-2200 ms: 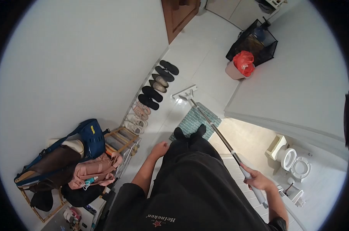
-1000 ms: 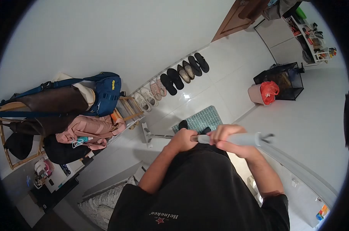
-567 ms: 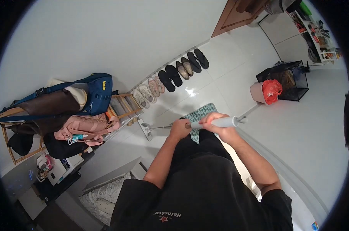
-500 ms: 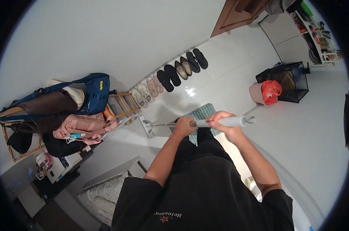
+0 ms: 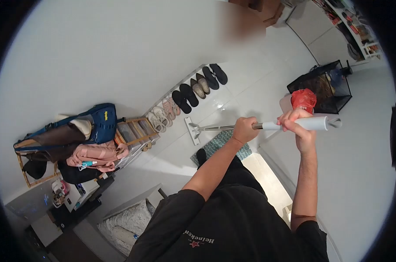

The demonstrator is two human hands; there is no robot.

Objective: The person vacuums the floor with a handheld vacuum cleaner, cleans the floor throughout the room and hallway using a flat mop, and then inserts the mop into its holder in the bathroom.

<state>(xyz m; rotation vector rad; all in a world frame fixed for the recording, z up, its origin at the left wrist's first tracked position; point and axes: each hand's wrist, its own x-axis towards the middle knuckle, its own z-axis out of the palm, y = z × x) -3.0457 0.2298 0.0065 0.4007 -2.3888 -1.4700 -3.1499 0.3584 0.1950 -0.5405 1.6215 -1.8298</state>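
Both of my hands grip a flat mop (image 5: 217, 128). Lower down, my left hand (image 5: 245, 129) is closed around its metal pole. Further up, my right hand (image 5: 296, 124) wraps the white grip, which ends in a grey hanging loop. The white mop head (image 5: 192, 131) rests on the glossy tiles, just in front of a row of shoes (image 5: 180, 101). A green-and-white patterned mat (image 5: 243, 150) lies on the floor under the pole, with my dark-covered foot (image 5: 201, 156) at its left edge.
A wooden rack (image 5: 134, 133) with a blue bag (image 5: 102, 124) and a pink backpack (image 5: 97, 153) stands left against the wall. On the right are a pink bin (image 5: 286, 105) with a red bag (image 5: 303, 100) and a black mesh box (image 5: 322, 94). A blurred brown shape (image 5: 243, 22) covers the top.
Both hands and the mop have shifted right in view. The mop head now sits further from the rack, closer to the middle of the shoe row. My foot has come into view beside the mat.
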